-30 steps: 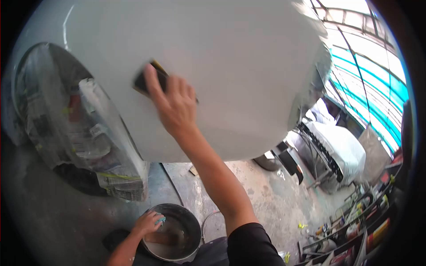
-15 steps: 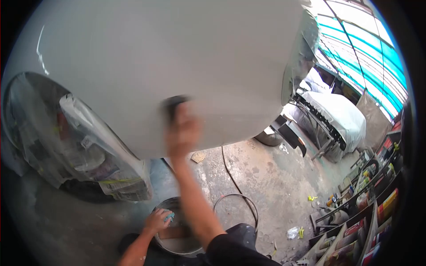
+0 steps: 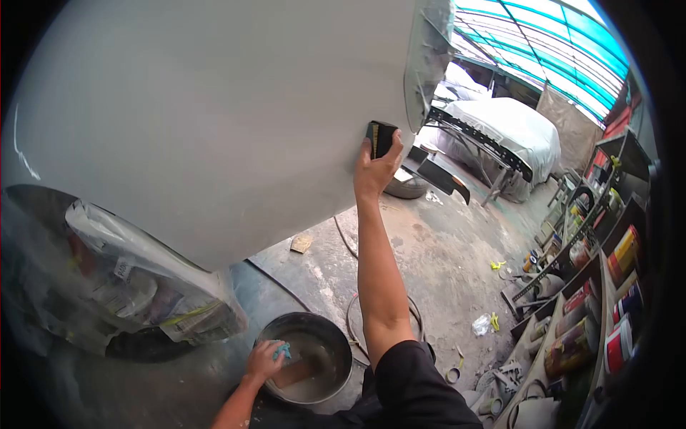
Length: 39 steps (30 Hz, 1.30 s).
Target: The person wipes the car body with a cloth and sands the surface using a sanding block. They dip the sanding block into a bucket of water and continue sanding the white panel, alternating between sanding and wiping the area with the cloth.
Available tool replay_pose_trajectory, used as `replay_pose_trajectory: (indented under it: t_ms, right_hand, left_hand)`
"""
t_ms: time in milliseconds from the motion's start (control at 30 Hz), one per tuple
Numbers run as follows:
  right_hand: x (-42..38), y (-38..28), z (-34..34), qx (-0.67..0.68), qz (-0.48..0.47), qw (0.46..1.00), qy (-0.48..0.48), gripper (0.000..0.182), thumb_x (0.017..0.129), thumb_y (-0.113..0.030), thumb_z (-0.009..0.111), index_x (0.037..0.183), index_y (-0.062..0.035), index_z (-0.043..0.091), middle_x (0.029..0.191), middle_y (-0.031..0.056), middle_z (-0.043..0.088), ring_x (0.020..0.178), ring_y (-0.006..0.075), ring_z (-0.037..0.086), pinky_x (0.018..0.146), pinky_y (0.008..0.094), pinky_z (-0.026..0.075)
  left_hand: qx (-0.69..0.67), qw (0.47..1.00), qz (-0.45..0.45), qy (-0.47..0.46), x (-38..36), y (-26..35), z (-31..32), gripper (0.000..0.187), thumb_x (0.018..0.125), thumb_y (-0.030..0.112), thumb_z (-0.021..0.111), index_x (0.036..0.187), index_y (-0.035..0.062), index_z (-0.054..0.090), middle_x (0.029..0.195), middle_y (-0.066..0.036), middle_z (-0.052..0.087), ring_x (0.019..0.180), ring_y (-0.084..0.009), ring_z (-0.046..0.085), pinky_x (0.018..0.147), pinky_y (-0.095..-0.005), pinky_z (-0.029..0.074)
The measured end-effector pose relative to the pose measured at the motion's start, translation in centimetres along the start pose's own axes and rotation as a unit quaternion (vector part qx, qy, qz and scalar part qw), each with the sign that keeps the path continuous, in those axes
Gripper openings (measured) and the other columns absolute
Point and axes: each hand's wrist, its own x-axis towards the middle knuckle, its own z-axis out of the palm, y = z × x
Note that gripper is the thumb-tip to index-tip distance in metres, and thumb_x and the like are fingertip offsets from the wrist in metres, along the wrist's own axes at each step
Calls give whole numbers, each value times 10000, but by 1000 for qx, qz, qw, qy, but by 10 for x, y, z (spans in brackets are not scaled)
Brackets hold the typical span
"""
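Observation:
My right hand (image 3: 379, 168) grips a black block (image 3: 382, 139) with a yellowish edge against the grey car panel (image 3: 214, 129), near its right end. Lower down, my left hand (image 3: 264, 360) is closed around a teal cloth (image 3: 283, 350) at the left rim of a round black basin (image 3: 341, 366). Cloudy liquid and a brown rectangular piece (image 3: 297, 372) show inside the basin. Plastic and paper sheeting (image 3: 143, 286) covers the wheel at the left.
A sheet-covered car (image 3: 500, 125) stands at the back right. Shelves with cans (image 3: 572, 343) line the right side. A hose (image 3: 282, 286) runs over the concrete floor, near a small tan piece (image 3: 301, 244). A tyre (image 3: 405, 187) lies beyond the panel.
My right hand has moved right along the panel with the block. My left hand stays at the basin with the cloth. The view has shifted to the right.

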Motion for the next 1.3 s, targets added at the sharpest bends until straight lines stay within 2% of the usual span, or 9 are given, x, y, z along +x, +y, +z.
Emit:
replay_pose_trajectory:
  t_ms: [167, 333, 500, 733, 833, 967, 1100, 1200, 1300]
  right_hand:
    - [-6, -10, 1, -4, 58, 998, 5, 679, 926, -251, 732, 1484, -39, 407, 1311, 278, 576, 1177, 446, 580, 1011, 499, 459]
    - [-50, -28, 15, 2, -7, 1000, 31, 639, 950, -228, 708, 1499, -51, 433, 1208, 247, 601, 1075, 412, 614, 948, 486, 491]
    - [-69, -6, 0, 33, -141, 989, -26, 766, 840, -167, 797, 1521, -82, 458, 1128, 203, 615, 994, 407, 626, 886, 498, 516]
    - [30, 32, 8, -47, 110, 989, 82, 654, 945, -258, 705, 1505, -106, 402, 1122, 247, 598, 1047, 454, 613, 885, 507, 515]
    - [-39, -2, 2, 7, -8, 1000, 22, 624, 945, -216, 711, 1489, -70, 443, 1276, 282, 597, 1131, 467, 620, 964, 499, 505]
    - [-40, 36, -8, 29, -41, 999, 0, 671, 911, -241, 758, 1478, -43, 458, 1178, 272, 638, 1088, 457, 637, 928, 507, 513]
    - [70, 87, -19, 42, 202, 978, 9, 657, 908, -278, 756, 1434, -5, 473, 1119, 302, 676, 1009, 461, 671, 914, 483, 519]
    - [47, 77, -10, -46, 176, 983, 27, 647, 915, -271, 750, 1433, -4, 470, 1144, 301, 679, 1001, 463, 673, 909, 485, 521]
    - [-55, 12, 11, -6, -52, 999, 11, 673, 888, -215, 770, 1487, -84, 491, 1318, 196, 617, 1230, 407, 587, 1029, 506, 472]
  left_hand:
    - [-6, 1000, -17, -14, 5, 6, -6, 299, 851, 221, 728, 1139, 141, 745, 1081, -110, 703, 1013, -355, 666, 877, -459, 546]
    - [-20, 1000, -5, 23, 8, -2, 3, 286, 846, 208, 729, 1118, 123, 755, 1069, -110, 707, 981, -345, 677, 858, -460, 551]
    - [53, 998, 5, -35, -6, 2, 2, 300, 838, 197, 736, 1128, 121, 751, 1053, -114, 711, 985, -346, 675, 863, -455, 549]
    - [20, 1000, 1, -3, 3, 2, 6, 303, 839, 222, 733, 1126, 128, 750, 1046, -112, 709, 977, -349, 670, 870, -457, 540]
    - [46, 999, 7, -19, 0, 3, 6, 299, 843, 228, 731, 1123, 127, 749, 1052, -111, 708, 992, -346, 669, 868, -459, 540]
    - [65, 997, 1, -43, -3, 3, 1, 295, 840, 204, 733, 1122, 121, 747, 1049, -111, 708, 1003, -342, 667, 865, -459, 540]
    - [57, 998, -20, -12, 6, 7, 3, 295, 837, 196, 732, 1125, 131, 749, 1049, -103, 709, 997, -337, 669, 852, -452, 545]
    - [45, 999, -10, -2, 1, 5, 3, 294, 837, 200, 733, 1126, 150, 751, 1054, -96, 711, 983, -337, 674, 851, -442, 549]
    - [40, 999, 10, 0, 5, -6, 9, 293, 837, 197, 735, 1127, 160, 753, 1058, -98, 710, 976, -341, 677, 856, -435, 552]
